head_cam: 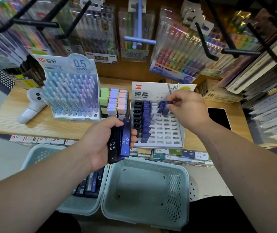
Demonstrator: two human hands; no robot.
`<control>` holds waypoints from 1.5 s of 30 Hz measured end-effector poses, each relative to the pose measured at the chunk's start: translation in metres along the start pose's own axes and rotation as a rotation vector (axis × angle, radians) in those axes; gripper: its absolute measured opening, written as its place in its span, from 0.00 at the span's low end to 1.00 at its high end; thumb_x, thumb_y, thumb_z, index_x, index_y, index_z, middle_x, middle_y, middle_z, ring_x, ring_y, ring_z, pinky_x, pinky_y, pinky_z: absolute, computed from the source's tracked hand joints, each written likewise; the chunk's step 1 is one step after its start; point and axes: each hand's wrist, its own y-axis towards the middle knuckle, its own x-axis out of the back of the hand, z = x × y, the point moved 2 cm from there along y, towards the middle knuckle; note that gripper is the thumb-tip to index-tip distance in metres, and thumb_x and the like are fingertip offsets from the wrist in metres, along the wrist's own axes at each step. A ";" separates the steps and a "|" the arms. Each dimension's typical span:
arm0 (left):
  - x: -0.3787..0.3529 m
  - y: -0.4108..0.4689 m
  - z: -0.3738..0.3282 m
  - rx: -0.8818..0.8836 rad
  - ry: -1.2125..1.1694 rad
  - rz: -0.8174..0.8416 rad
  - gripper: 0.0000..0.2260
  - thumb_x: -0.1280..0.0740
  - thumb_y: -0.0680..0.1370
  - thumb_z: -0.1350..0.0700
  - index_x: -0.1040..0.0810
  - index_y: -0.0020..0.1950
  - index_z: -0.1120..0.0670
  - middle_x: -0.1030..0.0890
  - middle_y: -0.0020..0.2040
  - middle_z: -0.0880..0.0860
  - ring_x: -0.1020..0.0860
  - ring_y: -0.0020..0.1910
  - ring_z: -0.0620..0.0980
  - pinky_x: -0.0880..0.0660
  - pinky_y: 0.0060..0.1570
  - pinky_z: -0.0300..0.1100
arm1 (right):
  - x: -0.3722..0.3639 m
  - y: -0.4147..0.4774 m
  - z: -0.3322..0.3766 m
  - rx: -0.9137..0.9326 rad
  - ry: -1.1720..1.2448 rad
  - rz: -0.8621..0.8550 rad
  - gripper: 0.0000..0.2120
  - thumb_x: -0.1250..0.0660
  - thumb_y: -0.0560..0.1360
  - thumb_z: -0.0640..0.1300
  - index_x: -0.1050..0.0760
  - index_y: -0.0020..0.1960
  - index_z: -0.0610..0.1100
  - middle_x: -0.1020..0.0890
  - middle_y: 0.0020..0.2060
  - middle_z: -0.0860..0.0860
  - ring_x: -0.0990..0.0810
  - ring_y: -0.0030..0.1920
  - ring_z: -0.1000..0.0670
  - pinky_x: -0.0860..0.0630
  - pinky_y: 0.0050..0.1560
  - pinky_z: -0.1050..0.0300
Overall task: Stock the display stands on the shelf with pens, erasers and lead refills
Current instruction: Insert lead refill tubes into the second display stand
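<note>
A white lead refill stand (166, 133) sits on the wooden shelf (38, 122), with a black column, a blue column and a few cases further right in its slots. My right hand (187, 109) pinches a blue refill case (166, 107) standing in a slot in the stand's top row. My left hand (106, 142) grips a bundle of black and blue HB 0.5 refill cases (119, 143) in front of the stand. Left of the stand are an eraser box (114, 102) of green, purple and pink erasers and a full 0.5 mm pen stand (71, 91).
Two pale green baskets stand below the shelf: the left one (84, 205) holds more refill cases, the right one (144, 190) holds nothing. A black phone (219, 118) lies on the shelf at right. A white handheld device (31, 106) lies at left. Pen packs hang on black hooks above.
</note>
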 end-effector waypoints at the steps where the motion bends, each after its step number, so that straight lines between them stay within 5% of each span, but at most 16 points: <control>1: 0.000 0.000 0.000 -0.006 -0.006 -0.006 0.13 0.39 0.79 0.58 0.20 0.56 0.64 0.15 0.46 0.61 0.18 0.37 0.55 0.20 0.42 0.47 | -0.001 -0.001 0.001 0.000 -0.013 0.006 0.06 0.25 0.73 0.37 0.17 0.48 0.46 0.20 0.40 0.54 0.19 0.42 0.49 0.20 0.51 0.51; 16: -0.001 -0.005 0.001 -0.030 0.026 -0.026 0.12 0.39 0.80 0.59 0.20 0.57 0.64 0.14 0.47 0.60 0.17 0.38 0.54 0.18 0.39 0.44 | 0.000 -0.003 0.004 0.015 -0.082 0.044 0.05 0.26 0.74 0.38 0.16 0.49 0.45 0.20 0.40 0.52 0.19 0.43 0.48 0.20 0.50 0.52; 23: -0.002 -0.005 0.001 -0.030 0.031 0.007 0.12 0.39 0.79 0.61 0.20 0.56 0.62 0.14 0.47 0.60 0.17 0.38 0.54 0.18 0.37 0.44 | -0.001 -0.005 0.004 0.028 -0.256 0.083 0.10 0.32 0.80 0.42 0.15 0.58 0.46 0.15 0.55 0.49 0.19 0.56 0.45 0.23 0.59 0.52; 28: -0.007 -0.009 0.000 -0.085 0.029 0.092 0.13 0.38 0.80 0.65 0.20 0.61 0.58 0.14 0.50 0.61 0.15 0.41 0.54 0.17 0.39 0.45 | 0.000 -0.007 0.011 -0.027 -0.311 0.114 0.12 0.33 0.80 0.46 0.18 0.62 0.49 0.15 0.53 0.50 0.19 0.56 0.45 0.22 0.55 0.53; 32: -0.008 -0.010 -0.001 -0.117 0.058 0.129 0.14 0.37 0.80 0.65 0.21 0.64 0.57 0.14 0.51 0.61 0.15 0.41 0.53 0.17 0.39 0.46 | 0.009 -0.010 0.039 -0.025 -0.090 0.037 0.09 0.31 0.78 0.53 0.17 0.51 0.49 0.17 0.37 0.53 0.17 0.43 0.49 0.20 0.44 0.53; 36: -0.010 -0.012 -0.002 -0.147 0.080 0.154 0.14 0.35 0.79 0.65 0.21 0.63 0.56 0.14 0.48 0.60 0.15 0.39 0.52 0.18 0.37 0.43 | 0.010 -0.027 0.076 -0.218 0.543 0.481 0.10 0.27 0.76 0.51 0.18 0.48 0.43 0.15 0.37 0.44 0.18 0.33 0.48 0.24 0.31 0.56; 39: -0.012 -0.012 -0.001 -0.161 0.087 0.150 0.12 0.33 0.77 0.65 0.20 0.60 0.57 0.14 0.43 0.59 0.16 0.37 0.51 0.19 0.35 0.42 | 0.008 -0.037 0.083 -0.214 0.630 0.673 0.08 0.26 0.75 0.40 0.18 0.52 0.39 0.15 0.35 0.42 0.19 0.32 0.50 0.24 0.30 0.62; 45: -0.010 -0.011 0.000 -0.154 0.093 0.156 0.15 0.31 0.75 0.66 0.22 0.61 0.57 0.16 0.45 0.60 0.19 0.35 0.51 0.24 0.33 0.41 | 0.020 -0.023 0.064 -0.404 0.835 0.402 0.07 0.27 0.73 0.30 0.21 0.46 0.39 0.17 0.31 0.45 0.19 0.28 0.51 0.21 0.29 0.62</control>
